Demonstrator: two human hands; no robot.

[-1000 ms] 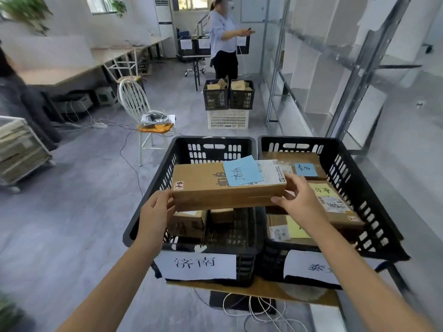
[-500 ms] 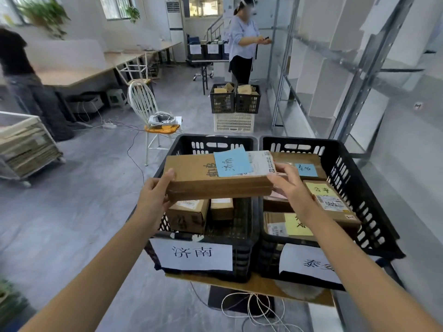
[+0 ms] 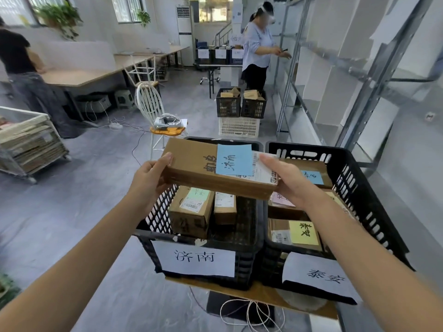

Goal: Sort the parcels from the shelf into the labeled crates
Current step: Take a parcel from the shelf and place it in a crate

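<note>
Head view.

- Long parcel [image 3: 191, 168]: brown carton, held in the air over the back half of the left crate [image 3: 153, 219]. Right end reaches across to the rim of the right crate [image 3: 359, 188]. Carries a blue note [image 3: 233, 159] with handwriting, laid over a white shipping label.
- Left hand [image 3: 148, 180]: clamps the carton's left end, thumb laid on the top face near the corner, fingers curled under (tips hidden by the carton). Forearm bare, stretched forward from the lower left corner.
- Right hand [image 3: 292, 183]: grips the right end, thumb flat on the shipping label, palm against the end face, fingers tucked beneath and out of sight. Forearm bare, stretched forward from the lower right.
- Left crate: black plastic, front sign [image 3: 194, 258] reading 济南; holds two small cartons [image 3: 189, 212] side by side beneath the held parcel.
- Right crate: black, touching the left one, front sign [image 3: 318, 276] reading 泰安; holds several cartons, one with a yellow note [image 3: 302, 232].
- Shelf [image 3: 335, 68]: metal, along the right wall.
</note>
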